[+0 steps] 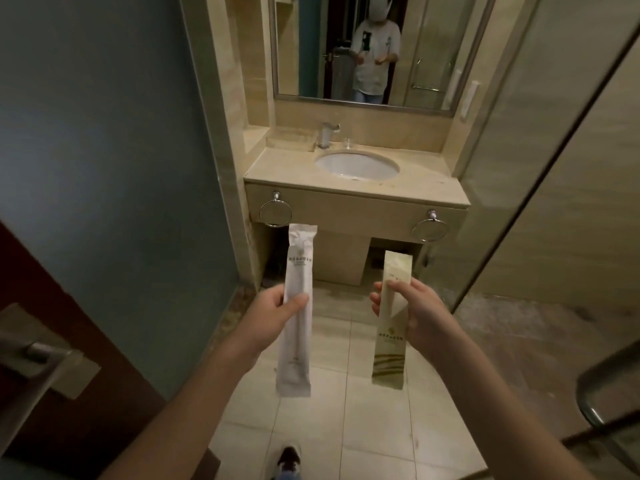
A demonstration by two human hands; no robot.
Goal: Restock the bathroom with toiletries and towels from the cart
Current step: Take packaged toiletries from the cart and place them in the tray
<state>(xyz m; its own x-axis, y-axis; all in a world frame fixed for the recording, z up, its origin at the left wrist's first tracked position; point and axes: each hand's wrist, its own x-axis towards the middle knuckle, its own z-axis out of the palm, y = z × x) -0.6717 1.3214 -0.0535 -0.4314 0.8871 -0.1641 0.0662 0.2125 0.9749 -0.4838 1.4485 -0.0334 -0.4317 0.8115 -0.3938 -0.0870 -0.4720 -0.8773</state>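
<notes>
My left hand (pixel 273 315) grips a long white toiletry packet (pixel 297 341) near its middle, holding it upright. My right hand (pixel 412 311) pinches a shorter cream packet with green stripes (pixel 391 348), also upright. Both packets hang in the air above the tiled floor, in front of the beige vanity counter (pixel 287 168) with its oval white sink (pixel 356 165). Neither packet touches the counter.
A faucet (pixel 325 135) and a clear glass (pixel 348 143) stand behind the sink. Two empty towel rings (pixel 276 213) (pixel 428 229) hang on the vanity front. A mirror (pixel 367 46) is above. A glass shower panel (pixel 554 168) is at the right, a brown door with handle (pixel 41 351) at the left.
</notes>
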